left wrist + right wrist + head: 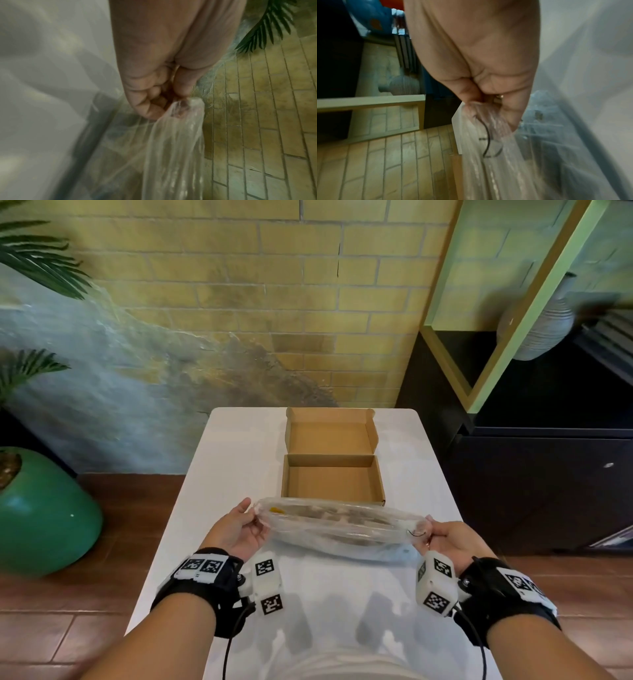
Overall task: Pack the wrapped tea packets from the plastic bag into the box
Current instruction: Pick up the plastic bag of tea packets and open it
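Hands held the clear plastic bag [339,525] stretched between them above the near half of the white table [239,446]. The left hand [236,529] pinched the bag's left end between thumb and curled fingers [147,108], and the right hand [445,537] gripped the right end the same way, the film bunched at its fingertips [510,119]. Both hands were therefore closed on the bag, neither one free. Inside the bag lay the tea packets [329,513], dim through the plastic and too blurred to count; a yellow spot showed near the left end. A thin black squiggle [488,140], whether a thread or a printed mark I could not tell, showed at the bag's right end. Just beyond the bag stood the open cardboard box [332,481], its lid folded back flat away from the person and its tray showing only bare brown floor. Each wrist wore a black strap with white marker blocks. Left of the table stood a green pot [44,515] with a palm plant, behind it a yellow brick wall [239,302], and to the right a dark cabinet [548,474].
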A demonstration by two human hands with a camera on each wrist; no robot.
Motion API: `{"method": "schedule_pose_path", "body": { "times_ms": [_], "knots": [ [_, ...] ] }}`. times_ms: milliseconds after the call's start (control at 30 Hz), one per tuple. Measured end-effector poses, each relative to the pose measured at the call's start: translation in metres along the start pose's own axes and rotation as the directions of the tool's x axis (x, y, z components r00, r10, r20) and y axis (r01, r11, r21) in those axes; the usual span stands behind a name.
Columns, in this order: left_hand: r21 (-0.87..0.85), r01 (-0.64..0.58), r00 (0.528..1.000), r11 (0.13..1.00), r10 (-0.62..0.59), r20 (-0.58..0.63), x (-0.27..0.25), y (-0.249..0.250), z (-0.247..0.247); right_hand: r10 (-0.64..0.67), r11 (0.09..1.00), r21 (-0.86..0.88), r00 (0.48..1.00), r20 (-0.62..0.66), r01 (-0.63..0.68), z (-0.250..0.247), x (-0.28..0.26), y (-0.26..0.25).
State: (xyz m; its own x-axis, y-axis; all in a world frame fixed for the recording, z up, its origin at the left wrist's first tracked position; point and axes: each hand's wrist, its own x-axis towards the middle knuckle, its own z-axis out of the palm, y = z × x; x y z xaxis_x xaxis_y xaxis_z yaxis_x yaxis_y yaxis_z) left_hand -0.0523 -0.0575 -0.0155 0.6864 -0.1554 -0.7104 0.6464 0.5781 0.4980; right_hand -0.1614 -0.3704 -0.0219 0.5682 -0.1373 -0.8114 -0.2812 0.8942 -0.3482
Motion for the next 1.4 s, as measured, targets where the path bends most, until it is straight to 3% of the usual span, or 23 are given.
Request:
{"method": "schedule_pose_path", "body": {
  "times_ms": [167, 300, 500, 767, 867, 967, 1033, 1167, 1233, 1300, 1333, 1400],
  "knots": [
    [-0.062, 0.049, 0.998, 0.997, -0.052, -0.044, -0.001, 0.001, 0.009, 0.004, 0.952, -0.305, 0.999, 0.038, 0.007, 0.012, -0.013, 0.004],
    [-0.108, 0.031, 0.998, 0.994, -0.037, -0.058, -0.001, 0.006, 0.008, -0.014, 0.765, -0.639, 0.995, 0.096, 0.072, 0.013, -0.015, 0.005],
    [-0.231, -0.034, 0.994, 0.972, 0.009, -0.108, 0.005, 0.017, 0.018, 0.084, 0.767, -0.64, 0.98, 0.179, 0.051, 0.01, -0.012, 0.015],
    [0.076, -0.298, 0.944, 0.952, 0.306, -0.128, 0.014, 0.077, 0.024, 0.26, 0.595, -0.787, 0.886, 0.384, 0.167, 0.049, -0.017, 0.044],
    [0.129, -0.38, 0.918, 0.916, 0.391, -0.073, 0.017, 0.108, 0.033, 0.319, 0.499, -0.841, 0.858, 0.402, 0.208, 0.075, -0.019, 0.058],
    [0.063, -0.305, 0.952, 0.95, 0.304, 0.021, 0.02, 0.13, 0.043, 0.378, 0.482, -0.851, 0.826, 0.419, 0.211, 0.1, -0.02, 0.075],
    [0.164, -0.334, 0.943, 0.928, 0.326, 0.073, 0.022, 0.14, 0.053, 0.414, 0.481, -0.85, 0.799, 0.436, 0.215, 0.116, -0.017, 0.087],
    [0.41, -0.395, 0.918, 0.822, 0.364, 0.156, 0.031, 0.16, 0.071, 0.454, 0.488, -0.848, 0.771, 0.447, 0.204, 0.148, -0.007, 0.116],
    [0.471, -0.398, 0.917, 0.787, 0.342, 0.204, 0.034, 0.162, 0.076, 0.429, 0.493, -0.849, 0.797, 0.426, 0.189, 0.153, -0.004, 0.128],
    [0.623, -0.337, 0.941, 0.706, 0.234, 0.244, 0.04, 0.162, 0.076, 0.374, 0.479, -0.859, 0.843, 0.387, 0.182, 0.159, 0.007, 0.138],
    [0.754, -0.29, 0.957, 0.59, 0.17, 0.235, 0.044, 0.159, 0.073, 0.335, 0.454, -0.871, 0.87, 0.361, 0.187, 0.16, 0.012, 0.142],
    [0.964, -0.232, 0.967, 0.127, 0.135, 0.215, 0.053, 0.15, 0.06, 0.272, 0.349, -0.914, 0.911, 0.311, 0.208, 0.159, 0.02, 0.146]
  ]
}}
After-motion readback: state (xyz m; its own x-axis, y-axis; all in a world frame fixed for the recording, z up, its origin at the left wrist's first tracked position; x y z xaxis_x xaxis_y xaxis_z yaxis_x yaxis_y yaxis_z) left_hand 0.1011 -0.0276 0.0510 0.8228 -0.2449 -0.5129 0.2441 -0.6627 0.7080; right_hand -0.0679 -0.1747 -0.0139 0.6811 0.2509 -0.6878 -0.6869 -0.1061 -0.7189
